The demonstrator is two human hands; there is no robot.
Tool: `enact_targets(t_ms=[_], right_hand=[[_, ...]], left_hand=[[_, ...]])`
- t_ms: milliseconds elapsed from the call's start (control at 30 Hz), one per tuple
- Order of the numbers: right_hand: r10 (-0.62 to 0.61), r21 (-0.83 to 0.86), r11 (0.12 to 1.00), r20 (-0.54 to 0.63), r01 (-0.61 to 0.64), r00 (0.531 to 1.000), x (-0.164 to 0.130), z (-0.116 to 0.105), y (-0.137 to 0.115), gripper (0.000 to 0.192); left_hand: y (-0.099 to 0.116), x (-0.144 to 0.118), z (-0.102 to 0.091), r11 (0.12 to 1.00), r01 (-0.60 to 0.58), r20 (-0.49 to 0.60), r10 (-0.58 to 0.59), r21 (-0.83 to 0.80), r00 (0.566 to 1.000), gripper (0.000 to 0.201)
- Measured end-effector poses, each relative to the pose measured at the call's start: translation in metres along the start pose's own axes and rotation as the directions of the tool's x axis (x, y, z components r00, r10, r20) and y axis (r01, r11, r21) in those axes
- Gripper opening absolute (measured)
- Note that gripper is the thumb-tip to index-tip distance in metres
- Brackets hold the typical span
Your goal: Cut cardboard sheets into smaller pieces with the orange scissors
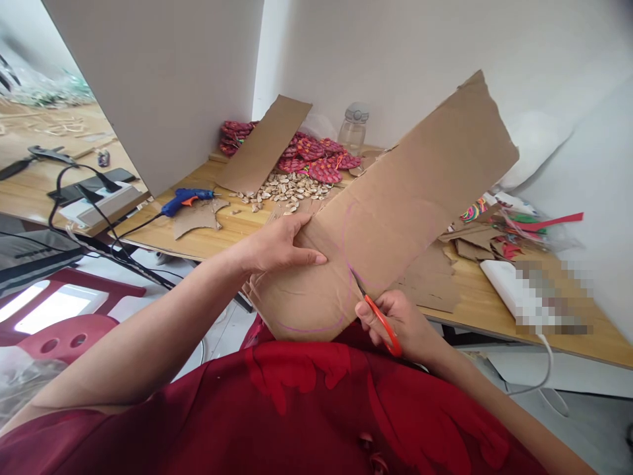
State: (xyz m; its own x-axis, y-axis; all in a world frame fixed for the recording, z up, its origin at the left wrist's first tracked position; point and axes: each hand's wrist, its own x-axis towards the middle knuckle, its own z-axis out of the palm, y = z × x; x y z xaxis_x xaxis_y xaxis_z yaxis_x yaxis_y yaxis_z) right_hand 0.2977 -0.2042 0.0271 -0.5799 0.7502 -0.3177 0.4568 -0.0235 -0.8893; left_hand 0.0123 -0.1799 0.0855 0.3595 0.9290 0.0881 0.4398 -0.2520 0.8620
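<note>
A long piece of cardboard (410,191) with purple curved lines drawn on it slants up from my lap over the table edge. My left hand (287,247) grips its left edge, thumb lying on top and the other fingers hidden beneath. In my right hand (390,316) are orange-handled scissors (383,323). Their dark blades meet the cardboard near the purple line at its lower middle; how far the lower blade reaches underneath is hidden.
On the wooden table (232,224) lie a blue glue gun (188,200), pistachio-like shells (291,191), red patterned bundles (316,155) and another cardboard strip (267,142). A bottle (353,128) stands behind. Cardboard scraps (475,241) and a white box-like device (509,290) are on the right.
</note>
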Motion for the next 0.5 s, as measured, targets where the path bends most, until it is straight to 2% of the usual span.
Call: enact_targets(t_ms=[233, 500], right_hand=[[0.032, 0.117, 0.993, -0.021, -0.029, 0.999, -0.0011, 0.0062, -0.0054, 0.060], [0.063, 0.109, 0.992, -0.059, -0.057, 0.996, -0.0025, 0.0082, -0.0090, 0.053]], left_hand=[[0.0019, -0.0011, 0.0000, 0.999, -0.001, -0.021, 0.002, 0.041, 1.000, 0.050], [-0.0034, -0.0009, 0.0008, 1.000, 0.010, -0.032, -0.009, 0.028, 0.999, 0.050]])
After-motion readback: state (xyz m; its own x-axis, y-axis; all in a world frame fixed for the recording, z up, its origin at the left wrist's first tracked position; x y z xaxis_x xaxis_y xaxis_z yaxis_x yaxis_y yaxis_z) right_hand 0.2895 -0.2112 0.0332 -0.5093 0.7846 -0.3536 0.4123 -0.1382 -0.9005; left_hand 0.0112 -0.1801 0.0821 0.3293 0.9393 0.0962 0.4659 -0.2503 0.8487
